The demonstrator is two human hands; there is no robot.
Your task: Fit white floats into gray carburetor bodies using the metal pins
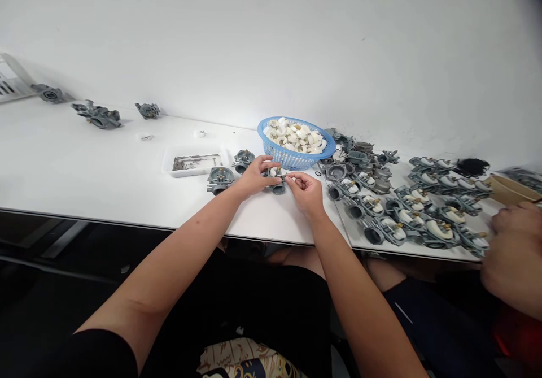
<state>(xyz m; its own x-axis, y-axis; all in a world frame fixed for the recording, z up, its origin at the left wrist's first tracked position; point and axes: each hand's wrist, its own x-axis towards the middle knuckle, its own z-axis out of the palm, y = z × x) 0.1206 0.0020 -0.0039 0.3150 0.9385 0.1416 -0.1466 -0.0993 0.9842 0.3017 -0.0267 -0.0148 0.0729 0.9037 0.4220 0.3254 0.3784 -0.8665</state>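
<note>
A small grey carburetor [278, 188] stands on the white table in front of me, a white float [275, 172] sitting in its top. My left hand [253, 178] is closed around the carburetor's left side, thumb in front and fingers behind. My right hand [307, 192] pinches at its right edge; whatever lies between thumb and forefinger is too small to make out. Left of my left hand are two more carburetors, one nearer [221, 179] and one farther back [244, 160], with no white float visible in either.
Behind my hands stands a blue basket [292, 157] heaped with white floats. A clear tray [168, 166] of thin metal pins [197, 162] lies left. Many carburetors [410, 217] with floats cover the right side, near another person's hand [516, 225]. A black ring [318, 173] lies by the basket.
</note>
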